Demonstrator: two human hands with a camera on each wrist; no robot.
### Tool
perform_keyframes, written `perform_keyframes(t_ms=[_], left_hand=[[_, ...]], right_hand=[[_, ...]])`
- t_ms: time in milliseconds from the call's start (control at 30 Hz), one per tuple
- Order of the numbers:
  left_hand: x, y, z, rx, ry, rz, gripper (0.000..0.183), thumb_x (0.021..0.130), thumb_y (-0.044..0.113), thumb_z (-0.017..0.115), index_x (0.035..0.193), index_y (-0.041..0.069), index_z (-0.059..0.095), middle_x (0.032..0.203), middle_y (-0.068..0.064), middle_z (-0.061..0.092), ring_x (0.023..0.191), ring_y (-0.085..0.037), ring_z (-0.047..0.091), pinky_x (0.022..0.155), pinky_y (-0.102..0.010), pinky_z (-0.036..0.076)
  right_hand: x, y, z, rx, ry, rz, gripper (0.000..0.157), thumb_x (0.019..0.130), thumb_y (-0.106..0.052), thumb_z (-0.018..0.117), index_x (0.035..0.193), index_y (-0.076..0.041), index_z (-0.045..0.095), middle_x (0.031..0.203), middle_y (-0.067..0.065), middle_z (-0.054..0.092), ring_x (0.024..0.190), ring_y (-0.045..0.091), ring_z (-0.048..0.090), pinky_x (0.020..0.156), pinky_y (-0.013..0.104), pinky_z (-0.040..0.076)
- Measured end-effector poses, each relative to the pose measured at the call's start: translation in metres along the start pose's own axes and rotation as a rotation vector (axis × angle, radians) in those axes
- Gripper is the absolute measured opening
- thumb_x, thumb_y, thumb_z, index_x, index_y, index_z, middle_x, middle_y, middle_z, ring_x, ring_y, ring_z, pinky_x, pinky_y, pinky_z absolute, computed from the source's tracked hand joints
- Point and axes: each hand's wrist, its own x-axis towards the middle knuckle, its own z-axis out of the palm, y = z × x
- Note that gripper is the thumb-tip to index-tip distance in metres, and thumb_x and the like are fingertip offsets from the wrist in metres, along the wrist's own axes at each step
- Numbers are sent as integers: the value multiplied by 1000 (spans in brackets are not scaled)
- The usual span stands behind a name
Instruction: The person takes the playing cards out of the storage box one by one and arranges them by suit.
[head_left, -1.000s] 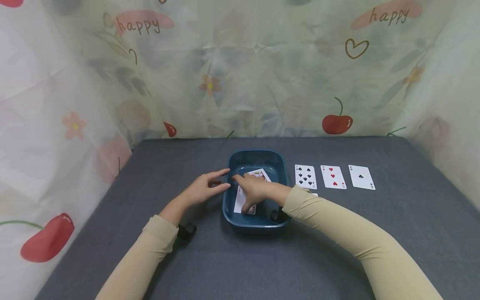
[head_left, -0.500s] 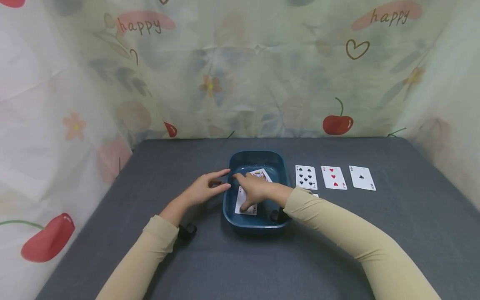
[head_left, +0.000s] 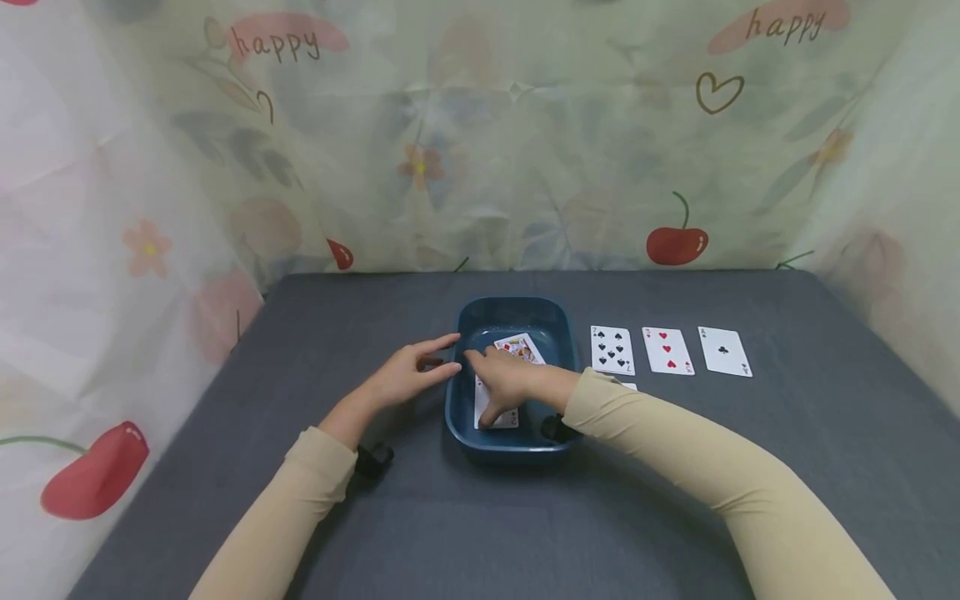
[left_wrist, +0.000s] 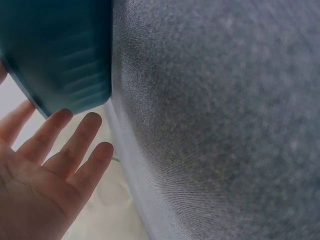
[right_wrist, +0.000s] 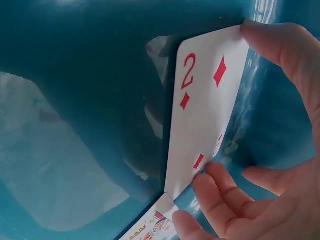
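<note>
In the right wrist view, a two of diamonds playing card (right_wrist: 200, 105) lies inside the blue tub (head_left: 517, 451). My right hand (head_left: 512, 379) reaches into the tub and holds this card at its edges, thumb at one end and fingers at the other. A colourful picture card (head_left: 521, 347) lies just beyond, partly under the hand; its corner touches the two in the right wrist view. Outside the tub's left wall, my left hand (head_left: 401, 375) has its fingers spread and fairly straight, with fingertips at the rim. The left wrist view shows its palm beside the tub's outer wall.
Right of the tub, a seven of spades (head_left: 612, 350), a three of hearts (head_left: 667, 351) and an ace of clubs (head_left: 723, 352) lie face up in a row. Another card's edge (head_left: 631, 387) peeks out behind the right sleeve. Patterned curtains (head_left: 510, 167) surround the dark table (head_left: 375, 533).
The two of diamonds has shifted slightly to the right under my right hand. My left hand stays at the tub's rim, and the other cards have not moved.
</note>
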Motion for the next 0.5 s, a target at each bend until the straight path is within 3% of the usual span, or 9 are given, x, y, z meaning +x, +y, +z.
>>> perform_keyframes(t_ms=[300, 500], left_hand=[[1, -2, -1, -1, -3, -1, 60, 93, 38, 56, 146, 22, 33, 151, -10, 33, 129, -37, 46, 100, -53, 43], [1, -1, -2, 6, -3, -1, 60, 93, 38, 55, 146, 22, 33, 151, -10, 34, 129, -37, 46, 101, -53, 42]], right_hand=[[1, 1, 1, -11, -10, -2, 105, 71, -38, 79, 148, -4, 16, 141, 21, 40, 122, 27, 45, 106, 41, 39], [2, 5, -1, 38, 15, 3, 104, 69, -37, 81, 147, -6, 19, 137, 22, 42, 114, 27, 48, 102, 41, 42]])
